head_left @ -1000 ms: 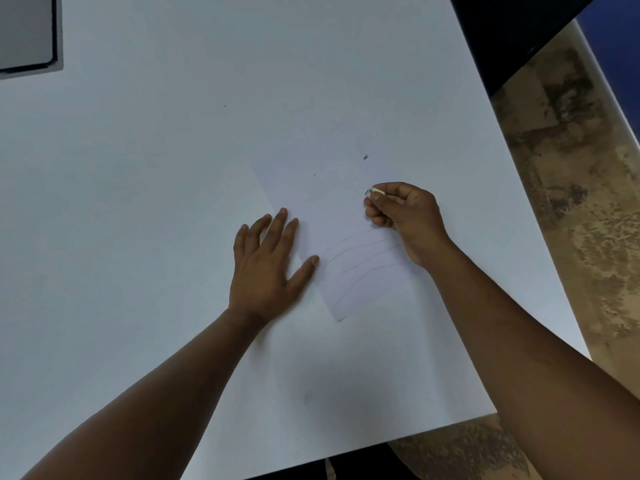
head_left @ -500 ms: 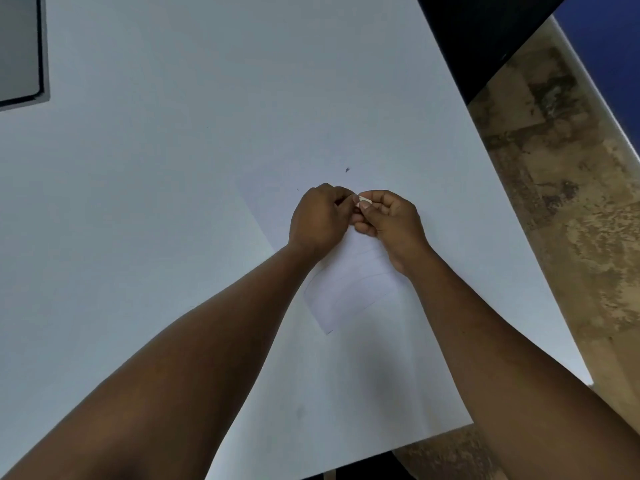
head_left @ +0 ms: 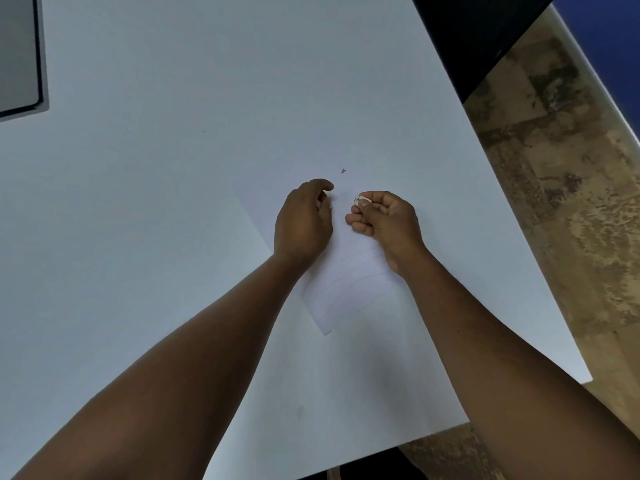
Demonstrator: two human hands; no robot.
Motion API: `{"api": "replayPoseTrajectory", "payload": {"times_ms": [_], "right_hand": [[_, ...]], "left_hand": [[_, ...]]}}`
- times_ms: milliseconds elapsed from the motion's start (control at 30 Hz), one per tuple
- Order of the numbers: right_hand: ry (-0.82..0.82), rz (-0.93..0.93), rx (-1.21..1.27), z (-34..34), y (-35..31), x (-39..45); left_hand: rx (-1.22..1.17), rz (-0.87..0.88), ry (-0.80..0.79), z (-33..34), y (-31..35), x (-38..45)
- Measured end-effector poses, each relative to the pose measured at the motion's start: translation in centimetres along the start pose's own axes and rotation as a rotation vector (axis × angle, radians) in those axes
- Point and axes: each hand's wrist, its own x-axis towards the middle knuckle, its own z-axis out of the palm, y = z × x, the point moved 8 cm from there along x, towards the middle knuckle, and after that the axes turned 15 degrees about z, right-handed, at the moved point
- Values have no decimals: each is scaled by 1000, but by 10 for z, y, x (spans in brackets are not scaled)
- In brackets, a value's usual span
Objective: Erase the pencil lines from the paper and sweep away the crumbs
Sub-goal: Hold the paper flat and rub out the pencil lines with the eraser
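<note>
A white sheet of paper lies at an angle on the white table, with faint curved pencil lines across its near half. My right hand hovers over the paper's right side, its thumb and fingers pinching a small white eraser. My left hand is just left of it above the paper, fingers loosely curled with nothing visible in them. A small gap separates the two hands. A dark crumb sits beyond the hands, near the paper's far part.
A grey flat device with a dark rim lies at the table's far left corner. The table's right edge runs diagonally, with mottled brown floor beyond it. A dark block stands at the far right.
My left hand left its flat rest on the paper, met the right hand at the eraser, and has now drawn a little away to the left. The right hand still pinches the eraser.
</note>
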Motion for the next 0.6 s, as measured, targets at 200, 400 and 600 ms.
{"api": "replayPoseTrajectory", "payload": {"times_ms": [200, 400, 600], "right_hand": [[24, 4, 122, -7, 3, -8], [158, -79, 15, -20, 11, -25], [322, -524, -800, 18, 15, -65]], "left_hand": [[87, 82, 66, -18, 3, -39], [314, 165, -195, -5, -24, -92], [488, 225, -311, 8, -33, -106]]}}
